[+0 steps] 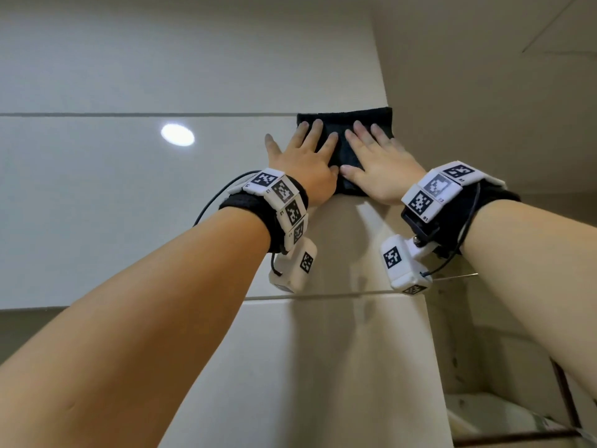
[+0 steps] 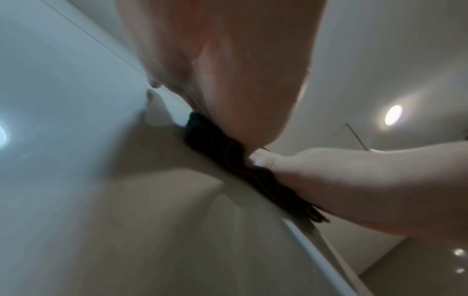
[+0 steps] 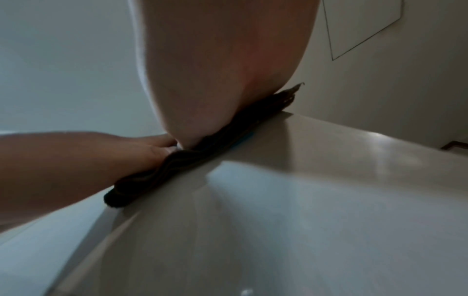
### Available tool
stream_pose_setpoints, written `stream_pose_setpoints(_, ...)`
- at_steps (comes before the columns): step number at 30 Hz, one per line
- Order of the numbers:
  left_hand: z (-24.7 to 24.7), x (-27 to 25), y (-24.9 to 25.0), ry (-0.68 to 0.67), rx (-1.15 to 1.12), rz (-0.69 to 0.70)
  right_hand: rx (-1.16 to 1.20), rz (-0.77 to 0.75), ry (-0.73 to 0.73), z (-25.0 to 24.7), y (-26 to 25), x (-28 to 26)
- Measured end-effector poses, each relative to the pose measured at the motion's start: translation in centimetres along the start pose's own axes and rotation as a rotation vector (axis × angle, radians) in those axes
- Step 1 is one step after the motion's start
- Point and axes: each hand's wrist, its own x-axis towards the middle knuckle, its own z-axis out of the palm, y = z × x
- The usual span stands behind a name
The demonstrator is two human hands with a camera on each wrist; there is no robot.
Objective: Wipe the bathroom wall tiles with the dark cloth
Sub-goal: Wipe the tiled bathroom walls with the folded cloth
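now both the left hand (image 1: 303, 163) and right hand (image 1: 379, 166) press flat, fingers straight, on the dark cloth (image 1: 344, 124), apparently folded, against the wall tile (image 1: 129, 189) beside its corner.

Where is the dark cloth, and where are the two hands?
dark cloth (image 1: 352, 116), head view, bare top strip above the fingers.
left hand (image 1: 307, 163), head view, back of the hand.
right hand (image 1: 384, 169), head view, back of the hand.

cloth: dark cloth (image 1: 345, 124), nearly black, folded into a flat layered rectangle
pose: spread flat against the wall tiles (image 1: 129, 195)
place: at the tiles' outer corner edge, just below the horizontal grout line
tiles: glossy, pale grey, large
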Motion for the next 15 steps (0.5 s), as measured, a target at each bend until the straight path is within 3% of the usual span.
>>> stream_pose_setpoints(15,3.2,-7.3,3.9,-0.058,-0.024,0.07,0.005,0.071,0.024,4.6,-0.8,-10.6)
